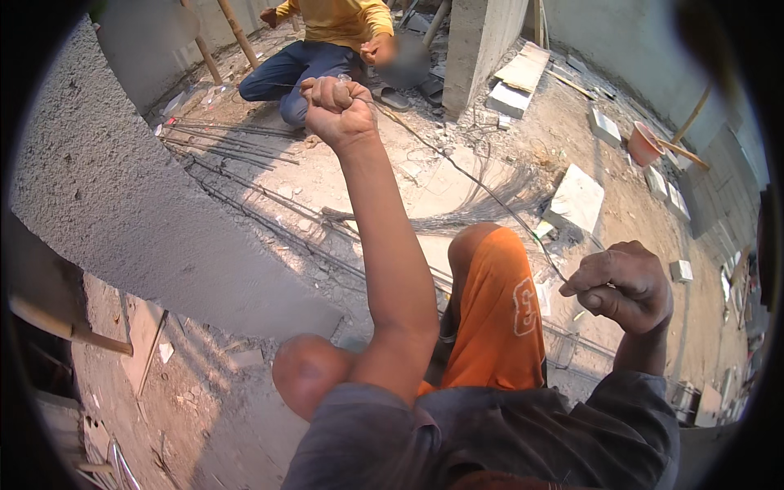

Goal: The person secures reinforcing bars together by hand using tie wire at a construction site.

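Note:
A thin dark wire (492, 194) is stretched slantwise across the middle of the view, between my two hands. Its far end runs into my left hand (339, 110), which is raised with the fingers curled into a fist around it. Lower down on the right, my right hand (625, 286) pinches the other end between thumb and fingers. Beneath the wire, a loose bundle of similar wires (469, 216) lies fanned out on the ground. My bent knee in orange cloth (498, 310) is below that bundle.
A co-worker in a yellow top (339, 23) kneels at the far side, near a concrete column (478, 57). Steel bars (245, 184) lie on the rubble-strewn ground. A rough concrete beam (122, 171) crosses the left. Pale blocks (576, 196) and an orange bucket (645, 145) are at the right.

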Tool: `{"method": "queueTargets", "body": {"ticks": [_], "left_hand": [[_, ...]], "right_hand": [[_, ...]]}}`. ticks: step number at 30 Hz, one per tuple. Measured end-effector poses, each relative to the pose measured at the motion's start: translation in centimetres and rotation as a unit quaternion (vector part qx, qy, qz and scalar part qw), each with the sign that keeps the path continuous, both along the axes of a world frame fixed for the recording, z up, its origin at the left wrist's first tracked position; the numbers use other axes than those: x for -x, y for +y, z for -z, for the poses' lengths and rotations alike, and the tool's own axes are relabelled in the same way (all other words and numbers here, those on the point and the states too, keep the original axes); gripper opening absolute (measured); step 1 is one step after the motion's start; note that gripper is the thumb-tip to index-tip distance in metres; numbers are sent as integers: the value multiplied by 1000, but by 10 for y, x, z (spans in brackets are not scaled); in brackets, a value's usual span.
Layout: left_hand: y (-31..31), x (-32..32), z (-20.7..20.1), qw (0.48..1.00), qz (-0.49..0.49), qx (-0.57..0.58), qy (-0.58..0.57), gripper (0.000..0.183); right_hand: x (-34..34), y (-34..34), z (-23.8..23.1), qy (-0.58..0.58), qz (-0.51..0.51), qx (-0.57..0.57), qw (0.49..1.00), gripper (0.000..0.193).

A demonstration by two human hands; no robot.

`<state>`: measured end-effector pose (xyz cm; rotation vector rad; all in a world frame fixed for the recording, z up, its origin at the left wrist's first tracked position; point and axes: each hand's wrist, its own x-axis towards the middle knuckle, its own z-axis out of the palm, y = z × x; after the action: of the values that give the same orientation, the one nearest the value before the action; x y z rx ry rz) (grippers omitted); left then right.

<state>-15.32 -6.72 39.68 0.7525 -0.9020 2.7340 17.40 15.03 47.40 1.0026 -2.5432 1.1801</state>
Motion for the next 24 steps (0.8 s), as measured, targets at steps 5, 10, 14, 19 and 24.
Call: {"method": "queueTargets", "body": {"ticks": [5, 10, 14, 19, 24], "left_hand": [[-7, -2, -2, 999, -11, -25, -27, 14], [-2, 1, 4, 999, -17, -22, -18, 16], [-8, -2, 8, 997, -57, 39, -40, 20], [13, -10, 3, 987, -81, 119, -74, 25], [23, -20, -3, 986, -62, 133, -82, 25]], "right_hand": [[-4, 33, 14, 90, 405, -278, 866, 18], [-38, 59, 82, -23, 511, -114, 852, 12], [-44, 39, 73, -207, 382, -283, 855, 13], [-57, 50, 26, 165, 542, -296, 769, 35], [-19, -1, 33, 328, 518, -245, 751, 45]]}}
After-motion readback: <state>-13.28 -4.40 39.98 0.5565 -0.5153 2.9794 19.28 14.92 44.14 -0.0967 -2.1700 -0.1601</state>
